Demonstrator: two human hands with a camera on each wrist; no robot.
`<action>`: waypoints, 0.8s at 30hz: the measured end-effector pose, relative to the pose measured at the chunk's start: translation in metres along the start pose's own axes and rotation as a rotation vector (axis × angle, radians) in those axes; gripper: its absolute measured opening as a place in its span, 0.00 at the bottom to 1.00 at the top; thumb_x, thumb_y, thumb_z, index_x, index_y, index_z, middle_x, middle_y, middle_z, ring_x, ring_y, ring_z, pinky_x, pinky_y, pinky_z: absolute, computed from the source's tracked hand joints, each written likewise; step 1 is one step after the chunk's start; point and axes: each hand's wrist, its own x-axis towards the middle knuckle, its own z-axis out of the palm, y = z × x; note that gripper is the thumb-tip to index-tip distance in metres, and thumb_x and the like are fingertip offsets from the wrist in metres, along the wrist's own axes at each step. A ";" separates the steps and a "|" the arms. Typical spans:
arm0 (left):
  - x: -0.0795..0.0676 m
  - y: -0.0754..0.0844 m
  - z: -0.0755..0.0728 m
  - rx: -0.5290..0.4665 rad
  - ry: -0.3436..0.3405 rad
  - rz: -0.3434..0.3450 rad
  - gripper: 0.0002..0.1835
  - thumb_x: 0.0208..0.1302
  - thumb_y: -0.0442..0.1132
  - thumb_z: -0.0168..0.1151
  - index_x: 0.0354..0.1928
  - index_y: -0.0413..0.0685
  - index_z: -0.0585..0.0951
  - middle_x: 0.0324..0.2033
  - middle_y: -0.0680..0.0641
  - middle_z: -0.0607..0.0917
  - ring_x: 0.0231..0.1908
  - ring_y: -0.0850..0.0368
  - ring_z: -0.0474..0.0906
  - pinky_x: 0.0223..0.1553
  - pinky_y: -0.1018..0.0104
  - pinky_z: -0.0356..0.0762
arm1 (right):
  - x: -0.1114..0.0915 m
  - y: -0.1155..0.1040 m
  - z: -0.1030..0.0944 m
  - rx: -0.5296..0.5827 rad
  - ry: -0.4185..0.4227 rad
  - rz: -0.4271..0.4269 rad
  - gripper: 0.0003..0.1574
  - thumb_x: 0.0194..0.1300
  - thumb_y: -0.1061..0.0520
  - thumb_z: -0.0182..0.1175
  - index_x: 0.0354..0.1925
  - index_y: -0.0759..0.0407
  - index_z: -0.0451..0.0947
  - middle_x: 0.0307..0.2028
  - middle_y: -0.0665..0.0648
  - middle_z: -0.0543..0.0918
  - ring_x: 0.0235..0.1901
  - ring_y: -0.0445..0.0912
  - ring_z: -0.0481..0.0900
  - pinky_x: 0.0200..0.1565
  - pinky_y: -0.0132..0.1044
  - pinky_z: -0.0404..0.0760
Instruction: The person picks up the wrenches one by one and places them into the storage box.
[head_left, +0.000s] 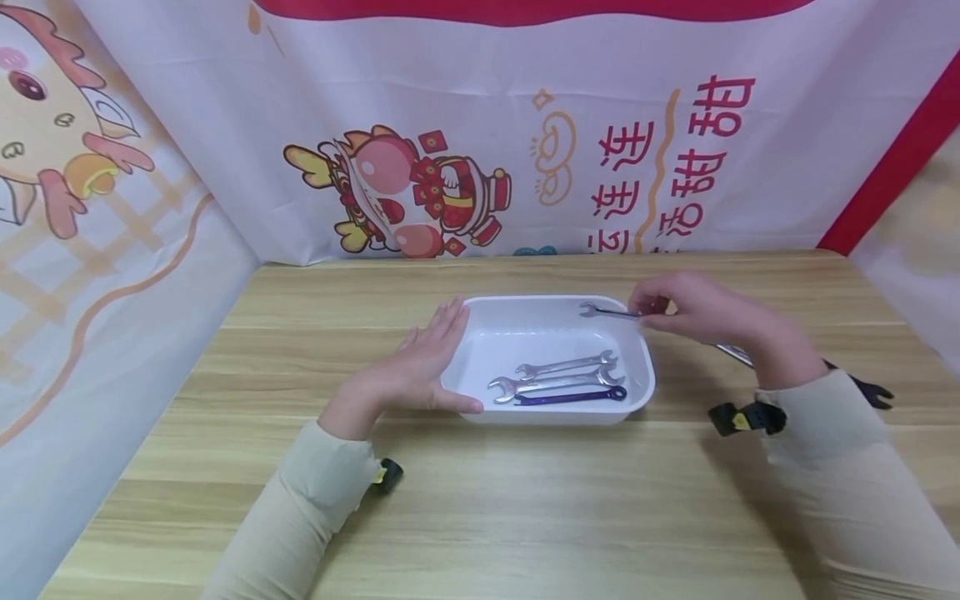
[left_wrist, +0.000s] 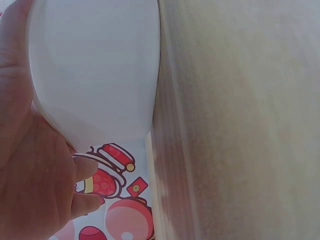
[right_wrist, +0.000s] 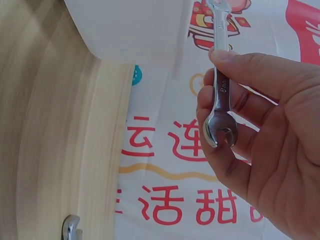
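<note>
My right hand point(head_left: 693, 308) pinches a silver open-end wrench point(right_wrist: 220, 92) between thumb and fingers, and its far jaw reaches over the right rim of the white tray point(head_left: 540, 418). In the right wrist view the near jaw hangs below my fingers. At the tray's left end my left hand point(head_left: 420, 362) rests with fingers spread along the wall and the thumb by the front rim. Inside the tray lie two silver open-end wrenches, a smaller one point(head_left: 562, 366) behind a larger one point(head_left: 551, 385), and a blue combination wrench point(head_left: 570, 397) in front.
To the right of the tray, another silver tool point(head_left: 733, 355) lies on the wooden table point(head_left: 525, 508), partly hidden by my right wrist. A black wrench point(head_left: 873, 393) lies farther right, partly behind the sleeve. A printed cloth point(head_left: 555, 67) hangs behind the table.
</note>
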 end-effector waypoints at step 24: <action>0.000 -0.001 -0.002 0.002 -0.001 0.002 0.71 0.48 0.71 0.69 0.79 0.54 0.31 0.79 0.53 0.26 0.79 0.53 0.22 0.76 0.38 0.32 | 0.025 -0.018 0.027 0.032 0.011 -0.103 0.10 0.66 0.63 0.64 0.45 0.53 0.84 0.40 0.52 0.86 0.42 0.44 0.81 0.48 0.46 0.85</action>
